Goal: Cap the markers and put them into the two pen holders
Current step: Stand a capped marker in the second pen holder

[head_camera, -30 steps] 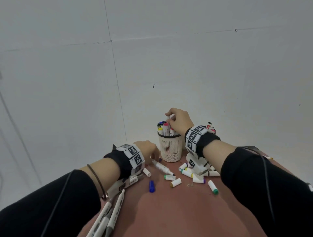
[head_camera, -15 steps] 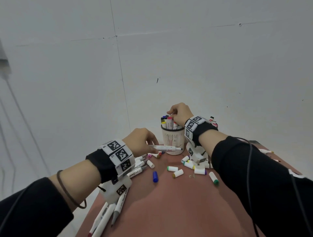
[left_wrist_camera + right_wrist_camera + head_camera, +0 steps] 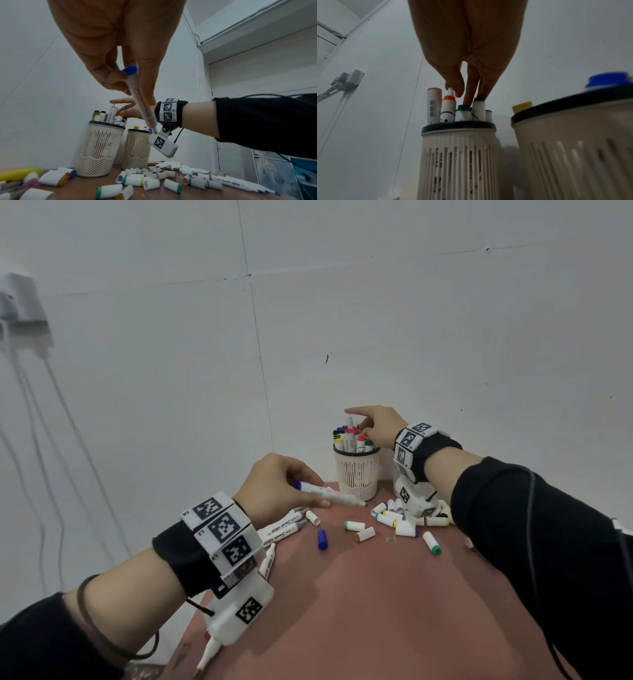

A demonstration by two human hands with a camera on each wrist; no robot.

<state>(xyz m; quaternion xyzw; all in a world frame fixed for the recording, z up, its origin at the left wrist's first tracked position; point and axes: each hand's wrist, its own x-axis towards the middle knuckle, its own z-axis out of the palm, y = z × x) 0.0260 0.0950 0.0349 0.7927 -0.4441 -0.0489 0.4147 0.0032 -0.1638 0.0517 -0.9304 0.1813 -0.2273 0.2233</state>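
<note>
Meanwhile, left hand (image 3: 279, 484) pinches a marker (image 3: 330, 494) above the desk (image 3: 376, 604); right hand (image 3: 378, 428), fingers extended, touches markers in the holder (image 3: 356, 474).

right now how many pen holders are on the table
2. One pen holder stands under the right hand, full of markers; the second pen holder stands close beside it, hidden behind the right wrist in the head view.

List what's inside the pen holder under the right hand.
The pen holder holds upright capped markers: orange, green and black tops show. Their lower bodies and the holder's bottom are hidden.
</note>
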